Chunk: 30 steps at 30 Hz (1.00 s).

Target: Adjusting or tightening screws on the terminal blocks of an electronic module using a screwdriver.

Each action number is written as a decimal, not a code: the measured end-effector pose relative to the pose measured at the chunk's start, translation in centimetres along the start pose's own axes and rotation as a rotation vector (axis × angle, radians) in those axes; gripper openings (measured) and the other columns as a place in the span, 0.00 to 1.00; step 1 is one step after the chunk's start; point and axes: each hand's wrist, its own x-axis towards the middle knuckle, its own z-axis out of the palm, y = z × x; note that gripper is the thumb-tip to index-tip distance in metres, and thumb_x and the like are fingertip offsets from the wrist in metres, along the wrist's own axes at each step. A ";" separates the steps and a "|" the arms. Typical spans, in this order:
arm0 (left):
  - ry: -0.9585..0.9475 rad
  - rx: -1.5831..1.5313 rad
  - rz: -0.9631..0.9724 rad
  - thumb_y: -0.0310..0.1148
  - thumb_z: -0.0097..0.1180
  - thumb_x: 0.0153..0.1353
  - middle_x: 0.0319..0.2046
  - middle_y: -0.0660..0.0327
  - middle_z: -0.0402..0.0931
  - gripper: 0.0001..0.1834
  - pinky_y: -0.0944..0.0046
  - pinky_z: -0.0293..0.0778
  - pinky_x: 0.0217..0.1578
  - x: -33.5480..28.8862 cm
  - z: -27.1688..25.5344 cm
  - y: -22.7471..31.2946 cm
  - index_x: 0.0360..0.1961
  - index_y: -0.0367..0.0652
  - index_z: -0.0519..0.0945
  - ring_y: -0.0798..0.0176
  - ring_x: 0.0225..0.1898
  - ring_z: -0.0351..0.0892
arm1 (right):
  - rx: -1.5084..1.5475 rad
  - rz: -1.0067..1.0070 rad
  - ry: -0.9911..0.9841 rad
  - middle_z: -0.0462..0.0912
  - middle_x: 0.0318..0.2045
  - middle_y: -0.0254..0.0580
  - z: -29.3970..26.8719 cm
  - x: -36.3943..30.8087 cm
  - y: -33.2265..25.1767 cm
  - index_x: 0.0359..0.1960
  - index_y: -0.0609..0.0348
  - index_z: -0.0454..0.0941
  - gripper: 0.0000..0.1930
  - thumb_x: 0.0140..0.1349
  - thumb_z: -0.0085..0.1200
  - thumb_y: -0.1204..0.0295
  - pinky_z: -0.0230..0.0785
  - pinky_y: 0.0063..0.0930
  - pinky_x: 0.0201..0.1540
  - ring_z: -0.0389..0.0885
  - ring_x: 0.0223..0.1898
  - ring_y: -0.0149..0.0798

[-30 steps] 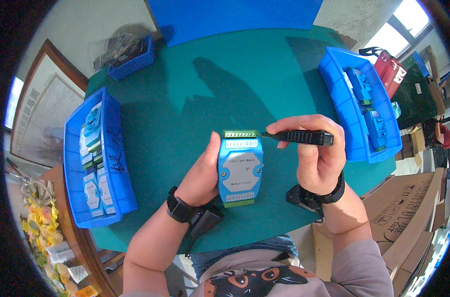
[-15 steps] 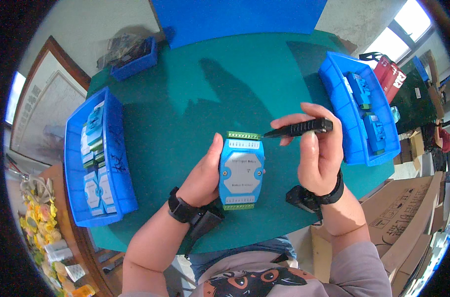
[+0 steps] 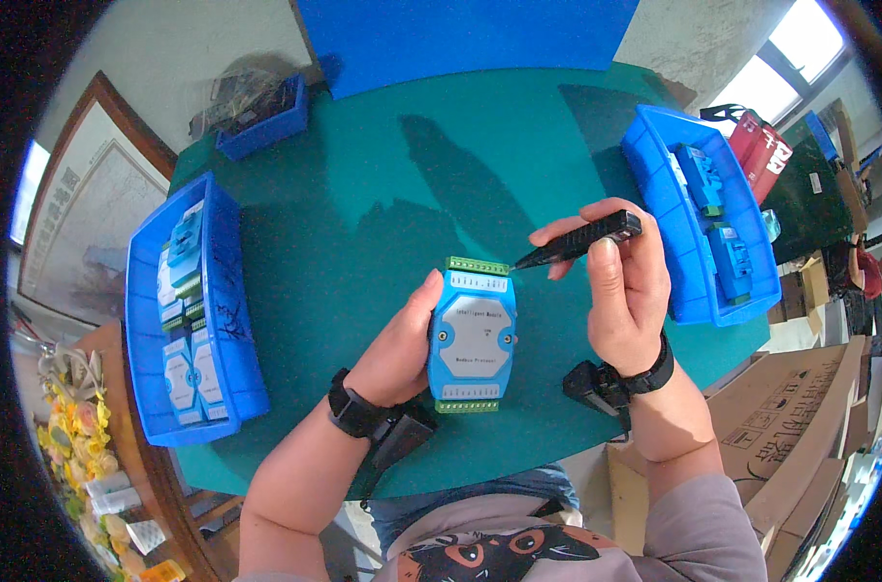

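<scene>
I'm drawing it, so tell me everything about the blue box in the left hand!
The blue box looks like plastic, longish, with slanted corners. On top is a pale grey panel with dark printing and a round, screw-like spot either side. Green strips run along its near and far ends. It's held face up, the left grip at its left side. The tip of a black tool is by its far right corner; I can't tell if they touch.

Blue module (image 3: 474, 337), narrowing toward both ends, grey label panel (image 3: 473, 349) on its face, green terminal strips (image 3: 477, 265) top and bottom; face up, lengthwise to the person, left edge in the left hand (image 3: 390, 354). Black pen-like tool (image 3: 581, 240), slanted in the right hand (image 3: 630, 301), tapered tip just beside the upper strip's right end, contact unclear.
</scene>
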 end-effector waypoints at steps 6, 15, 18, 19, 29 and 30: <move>-0.001 -0.008 -0.018 0.62 0.23 0.67 0.47 0.50 0.76 0.38 0.51 0.76 0.45 -0.1 -0.1 0.0 0.56 0.41 0.71 0.50 0.45 0.79 | 0.010 -0.021 0.022 0.82 0.38 0.48 0.4 -0.1 0.2 0.50 0.66 0.65 0.15 0.70 0.40 0.67 0.71 0.21 0.34 0.77 0.30 0.27; -0.016 -0.010 -0.041 0.63 0.24 0.66 0.48 0.50 0.76 0.38 0.49 0.76 0.45 -0.1 -0.3 -0.1 0.57 0.42 0.70 0.50 0.45 0.79 | -0.001 -0.078 0.047 0.83 0.36 0.49 0.1 -0.3 -0.2 0.49 0.66 0.67 0.15 0.70 0.40 0.66 0.73 0.22 0.32 0.80 0.29 0.29; -0.017 -0.007 -0.043 0.63 0.24 0.66 0.48 0.50 0.76 0.38 0.49 0.76 0.45 0.0 -0.3 -0.1 0.57 0.43 0.69 0.50 0.45 0.79 | 0.000 -0.079 0.027 0.83 0.36 0.49 -0.1 -0.4 -0.1 0.48 0.66 0.69 0.15 0.70 0.41 0.66 0.73 0.22 0.32 0.80 0.29 0.30; -0.017 -0.003 -0.043 0.63 0.24 0.66 0.49 0.50 0.76 0.38 0.49 0.76 0.45 0.0 -0.2 0.0 0.57 0.43 0.69 0.50 0.46 0.79 | 0.001 -0.078 0.032 0.83 0.36 0.49 -0.1 -0.3 -0.2 0.48 0.66 0.69 0.15 0.70 0.41 0.66 0.73 0.22 0.32 0.80 0.29 0.30; -0.025 0.023 -0.024 0.63 0.25 0.66 0.48 0.50 0.76 0.38 0.48 0.77 0.44 0.0 -0.3 -0.1 0.57 0.42 0.69 0.51 0.45 0.79 | 0.026 -0.114 0.033 0.83 0.37 0.50 0.0 -0.5 0.1 0.47 0.66 0.68 0.12 0.69 0.39 0.70 0.73 0.22 0.33 0.79 0.29 0.30; -0.025 0.025 -0.024 0.63 0.25 0.66 0.48 0.50 0.76 0.38 0.48 0.77 0.44 -0.1 -0.2 0.0 0.57 0.42 0.69 0.51 0.45 0.79 | 0.029 -0.115 0.030 0.83 0.37 0.50 0.0 -0.6 0.1 0.47 0.65 0.67 0.12 0.68 0.39 0.71 0.73 0.22 0.33 0.79 0.29 0.30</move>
